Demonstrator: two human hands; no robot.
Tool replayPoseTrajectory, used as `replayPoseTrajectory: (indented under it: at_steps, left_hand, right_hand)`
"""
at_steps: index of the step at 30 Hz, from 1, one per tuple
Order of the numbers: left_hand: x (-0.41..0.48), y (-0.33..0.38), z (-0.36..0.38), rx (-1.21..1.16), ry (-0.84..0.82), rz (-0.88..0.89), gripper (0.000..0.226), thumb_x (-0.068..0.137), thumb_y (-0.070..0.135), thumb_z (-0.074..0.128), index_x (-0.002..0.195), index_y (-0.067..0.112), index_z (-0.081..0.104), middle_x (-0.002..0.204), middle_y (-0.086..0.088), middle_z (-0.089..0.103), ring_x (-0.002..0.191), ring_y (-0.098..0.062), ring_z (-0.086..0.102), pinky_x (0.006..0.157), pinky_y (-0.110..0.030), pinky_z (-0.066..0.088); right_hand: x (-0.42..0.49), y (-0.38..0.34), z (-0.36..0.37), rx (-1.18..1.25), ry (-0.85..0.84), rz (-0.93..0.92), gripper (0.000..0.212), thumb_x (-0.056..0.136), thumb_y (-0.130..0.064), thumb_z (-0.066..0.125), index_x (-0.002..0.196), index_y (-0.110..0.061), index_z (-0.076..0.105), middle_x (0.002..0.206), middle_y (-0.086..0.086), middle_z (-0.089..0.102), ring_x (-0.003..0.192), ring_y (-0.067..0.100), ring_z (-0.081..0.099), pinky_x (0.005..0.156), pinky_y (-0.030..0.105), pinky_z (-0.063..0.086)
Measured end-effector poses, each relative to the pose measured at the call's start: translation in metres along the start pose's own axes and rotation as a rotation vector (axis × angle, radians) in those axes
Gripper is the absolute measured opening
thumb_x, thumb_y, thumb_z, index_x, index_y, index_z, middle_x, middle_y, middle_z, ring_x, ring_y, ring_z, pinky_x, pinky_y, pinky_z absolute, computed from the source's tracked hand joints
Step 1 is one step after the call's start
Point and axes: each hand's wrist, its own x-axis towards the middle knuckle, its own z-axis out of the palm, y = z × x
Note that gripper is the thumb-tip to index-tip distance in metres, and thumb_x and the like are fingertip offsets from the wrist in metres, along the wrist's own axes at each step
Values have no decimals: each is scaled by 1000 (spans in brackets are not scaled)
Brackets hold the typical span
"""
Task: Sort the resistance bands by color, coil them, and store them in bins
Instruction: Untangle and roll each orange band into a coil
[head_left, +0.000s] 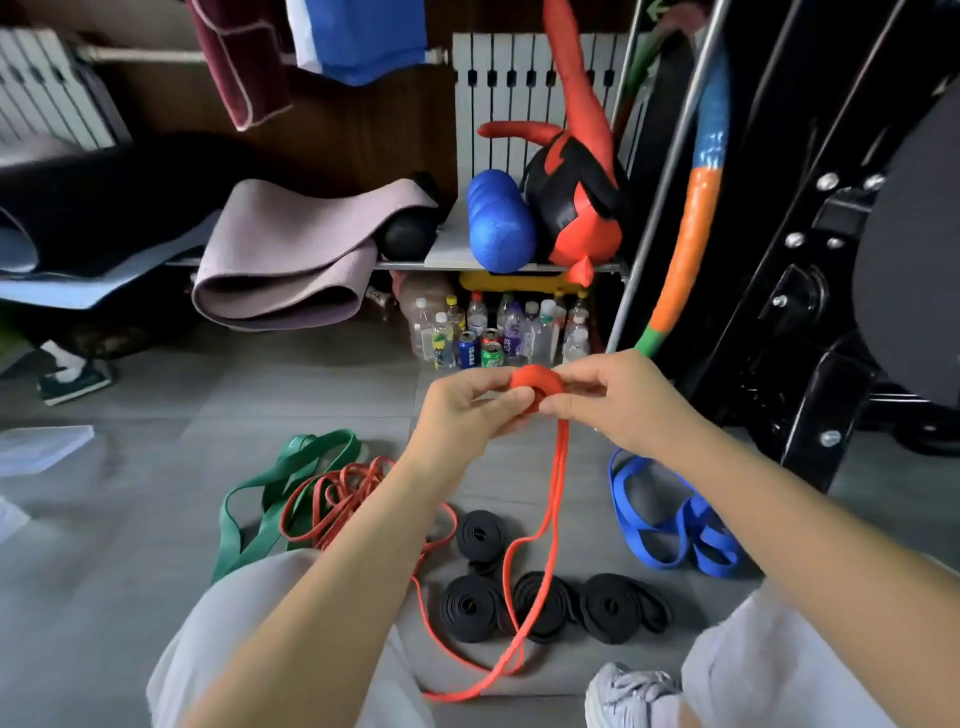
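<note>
My left hand (467, 410) and right hand (623, 410) both pinch the started coil of the thin red rubber resistance band (536, 383), raised so its slack tail feeds freely off the grey tiled floor (156, 519), across four coiled black bands (452, 597).

The red band (558, 493) looks like smooth, dull rubber, and so do the black coils (457, 618) lying on the floor (156, 519), which is smooth grey tile with a soft shine. On the shelf (405, 265) the mat (291, 244) looks soft and a bit rough, the blue roller (498, 223) looks like bumpy foam, and the bottles (540, 332) below are clear plastic.
</note>
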Motion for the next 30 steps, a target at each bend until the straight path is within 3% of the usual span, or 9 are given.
replayPoseTrajectory:
  at_steps: [4, 9, 11, 14, 18, 20, 24, 27, 30]
  left_hand:
    - [-6, -1, 9, -393, -35, -21, 19, 90, 1, 52, 95, 9, 70, 83, -2, 73, 75, -8, 68, 69, -16, 53]
    - [-4, -2, 23, -405, -70, -104, 16, 91, 3, 53, 98, 9, 67, 83, -2, 71, 74, -8, 67, 67, -17, 53]
    - [-2, 0, 22, -22, -18, -79, 15, 90, 6, 59, 100, 14, 66, 90, -1, 66, 71, -6, 66, 66, -19, 53]
    - [-3, 2, 20, 784, 21, 132, 38, 81, 20, 71, 118, 26, 61, 101, 11, 54, 73, -4, 57, 75, -18, 45]
    - [-15, 2, 25, 1057, -88, 180, 21, 83, 29, 66, 104, 28, 67, 95, 13, 63, 87, -13, 58, 77, -26, 44]
    - [-23, -3, 24, 1109, -40, 153, 15, 83, 29, 65, 98, 27, 66, 96, 10, 66, 88, -15, 60, 78, -31, 47]
    - [-29, -7, 25, 899, 75, 132, 10, 82, 20, 69, 85, 30, 67, 85, 15, 67, 84, -8, 63, 78, -24, 49]
    - [-23, -8, 29, 433, 120, 33, 22, 82, 5, 68, 85, 26, 66, 82, 7, 70, 78, -11, 67, 72, -22, 54]
    - [-21, -14, 36, -14, 156, -6, 16, 83, 0, 64, 95, 10, 66, 84, -2, 71, 77, -9, 68, 65, -18, 53]
  right_hand:
    - [-9, -5, -1, 237, 15, 41, 22, 76, -13, 74, 82, -34, 71, 76, -16, 73, 78, -3, 66, 68, 7, 47]
    - [-18, 9, -2, 277, 68, 94, 18, 76, -15, 74, 92, -21, 73, 88, 1, 75, 90, 13, 70, 85, 25, 54]
    - [-19, 17, -3, 183, 40, 121, 18, 78, -11, 73, 96, -17, 73, 90, 7, 74, 90, 21, 70, 88, 33, 54]
    - [-22, 33, -1, -76, -19, 122, 15, 80, -19, 74, 94, -16, 75, 80, 4, 73, 82, 26, 67, 81, 37, 52]
    - [-27, 40, 8, -375, -51, -16, 10, 80, -29, 71, 89, -26, 73, 72, -5, 66, 76, 18, 61, 66, 28, 35]
    - [-28, 42, 12, -362, -80, -44, 10, 80, -29, 71, 89, -25, 73, 75, -4, 66, 77, 18, 61, 71, 32, 40]
    - [-31, 44, 13, -79, -67, 5, 12, 76, -23, 76, 88, -23, 74, 78, -8, 70, 78, 12, 64, 78, 34, 50]
    - [-33, 40, 5, 250, 31, 95, 25, 71, -16, 80, 75, -40, 72, 78, -10, 73, 77, 9, 68, 82, 36, 54]
    - [-35, 42, 1, 314, 86, 67, 32, 70, -12, 80, 70, -43, 71, 81, -6, 73, 81, 17, 70, 84, 40, 55]
